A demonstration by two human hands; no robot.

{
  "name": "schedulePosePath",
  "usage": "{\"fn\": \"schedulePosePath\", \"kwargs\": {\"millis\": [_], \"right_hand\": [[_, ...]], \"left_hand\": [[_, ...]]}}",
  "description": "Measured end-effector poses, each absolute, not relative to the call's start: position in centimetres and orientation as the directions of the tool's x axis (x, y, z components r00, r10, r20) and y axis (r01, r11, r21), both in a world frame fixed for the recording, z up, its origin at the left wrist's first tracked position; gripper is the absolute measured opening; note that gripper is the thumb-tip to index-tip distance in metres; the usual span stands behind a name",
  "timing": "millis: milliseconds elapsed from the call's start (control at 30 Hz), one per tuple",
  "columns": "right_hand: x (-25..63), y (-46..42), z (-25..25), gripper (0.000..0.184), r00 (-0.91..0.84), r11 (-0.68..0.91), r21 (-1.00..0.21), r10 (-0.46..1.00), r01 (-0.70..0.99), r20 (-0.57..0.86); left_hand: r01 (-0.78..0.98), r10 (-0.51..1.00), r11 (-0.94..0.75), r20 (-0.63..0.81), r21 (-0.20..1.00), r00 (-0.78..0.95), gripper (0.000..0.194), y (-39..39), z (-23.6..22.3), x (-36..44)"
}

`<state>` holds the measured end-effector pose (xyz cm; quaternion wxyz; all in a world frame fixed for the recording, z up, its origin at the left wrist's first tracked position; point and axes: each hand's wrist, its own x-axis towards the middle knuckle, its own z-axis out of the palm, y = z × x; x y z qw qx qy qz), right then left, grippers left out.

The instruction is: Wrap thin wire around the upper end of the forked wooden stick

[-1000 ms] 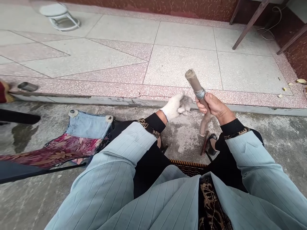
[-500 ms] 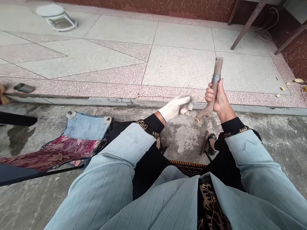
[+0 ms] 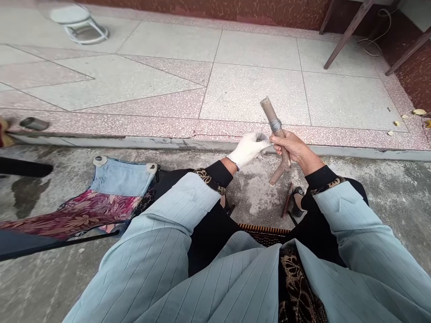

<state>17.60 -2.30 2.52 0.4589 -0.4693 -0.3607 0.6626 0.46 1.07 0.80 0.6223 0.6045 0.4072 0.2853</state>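
Note:
My right hand (image 3: 292, 146), bare, is closed around a crooked wooden stick (image 3: 268, 109) below its wire winding. Grey wire (image 3: 275, 124) wraps the stick's upper half in a tight band. The stick leans with its top to the left, and its bent lower end (image 3: 279, 174) sticks out under the hand. My left hand (image 3: 249, 148) wears a white knitted glove. Its fingers are curled and pinched, with the tips against my right fingers beside the stick. Thin wire seems to be in that pinch, though the strand is hard to make out.
A step edge (image 3: 215, 144) runs across in front of me. At left stands a folding chair with patterned cloth (image 3: 90, 208). A white stool (image 3: 81, 22) and a metal cup (image 3: 34, 123) are on the tiles. Table legs (image 3: 348, 36) stand far right. A thin reddish-brown stick (image 3: 287, 199) is by my foot.
My right hand has moved left with the stick, whose top now tilts left instead of slightly right. My gloved left hand has gone from apart to touching the right fingers.

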Motion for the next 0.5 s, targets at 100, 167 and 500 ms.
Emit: {"fn": "schedulePosePath", "kwargs": {"millis": [100, 167, 500], "right_hand": [[17.7, -2.2, 2.6, 0.049, -0.111, -0.316, -0.919, 0.948, -0.235, -0.297], [18.1, -2.2, 2.8, 0.045, -0.113, -0.327, -0.917, 0.944, -0.230, -0.309], [19.3, -2.1, 2.9, 0.029, -0.102, -0.455, -0.868, 0.891, -0.199, -0.443]], "left_hand": [[0.086, 0.861, 0.154, -0.177, 0.984, 0.478, 0.022, 1.2, 0.6, 0.5], [0.023, 0.850, 0.194, -0.179, 0.981, 0.495, 0.017, 1.3, 0.6, 0.5], [-0.259, 0.866, 0.309, -0.158, 0.915, 0.475, 0.013, 1.2, 1.3, 0.0]]}}
